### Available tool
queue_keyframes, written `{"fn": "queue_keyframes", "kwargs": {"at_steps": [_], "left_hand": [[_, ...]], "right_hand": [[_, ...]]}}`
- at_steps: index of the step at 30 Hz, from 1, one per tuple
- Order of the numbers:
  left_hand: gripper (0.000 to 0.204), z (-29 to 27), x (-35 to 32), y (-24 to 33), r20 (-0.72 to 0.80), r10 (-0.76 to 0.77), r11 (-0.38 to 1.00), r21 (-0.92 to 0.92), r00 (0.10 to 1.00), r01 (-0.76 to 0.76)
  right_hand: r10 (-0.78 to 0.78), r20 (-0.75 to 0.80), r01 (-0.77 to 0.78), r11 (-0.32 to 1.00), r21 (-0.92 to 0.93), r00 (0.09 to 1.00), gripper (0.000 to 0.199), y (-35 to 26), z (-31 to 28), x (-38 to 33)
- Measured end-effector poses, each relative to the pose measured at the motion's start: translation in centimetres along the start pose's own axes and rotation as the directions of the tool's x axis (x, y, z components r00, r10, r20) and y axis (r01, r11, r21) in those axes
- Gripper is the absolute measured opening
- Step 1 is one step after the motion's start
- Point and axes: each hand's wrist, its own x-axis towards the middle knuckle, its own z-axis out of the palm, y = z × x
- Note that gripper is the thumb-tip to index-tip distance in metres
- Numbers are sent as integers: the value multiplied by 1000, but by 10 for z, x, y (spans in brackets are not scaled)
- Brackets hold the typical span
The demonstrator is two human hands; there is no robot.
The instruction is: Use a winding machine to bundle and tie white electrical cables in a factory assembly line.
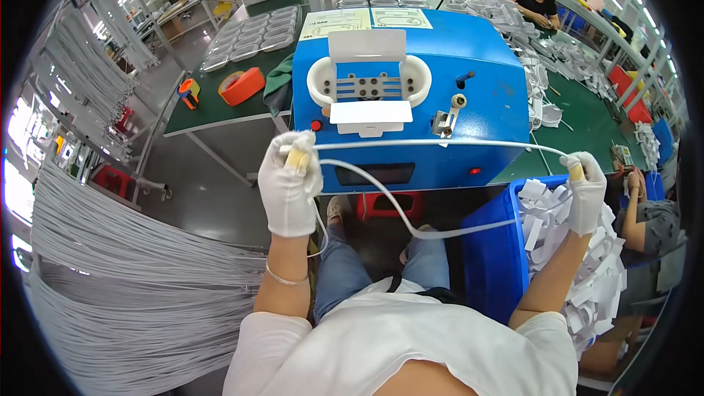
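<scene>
A white cable [440,144] stretches nearly straight between my two gloved hands, in front of the blue machine [499,103]. My left hand [289,189] is closed around the cable, and a slack length loops down from it toward the blue bin. Another thin stretch hangs below that fist. At the right, my right hand [584,202] pinches the cable's other part above the bin. Yellowish coverings show on the thumbs. On the machine, a white oval winding holder [319,82] has a metal slotted bar across it and white flaps behind and in front.
A blue bin [495,224] of white scraps stands at my right. Long grey-white cables [147,242] hang in bundles at my left. Clear trays [253,35], orange tape [242,86] and green cloth [280,82] lie on the left table. Cable bundles [506,18] and co-workers are at the right.
</scene>
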Motion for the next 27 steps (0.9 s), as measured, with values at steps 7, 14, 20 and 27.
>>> {"fn": "queue_keyframes", "kwargs": {"at_steps": [7,14,20,27], "left_hand": [[13,11,31,11,-77,-97,973,202,992,111],[15,8,50,12,-92,13,940,342,996,19],[13,17,49,0,-35,171,844,521,985,-128],[18,6,44,-12,58,378,622,723,924,-300]], "right_hand": [[16,-77,-16,1000,4,997,9,4,-9,5],[-99,-106,98,995,-14,989,13,8,1,11],[-58,-60,53,995,-81,997,11,21,-9,27],[-181,-105,154,962,-226,978,18,4,13,97]]}}
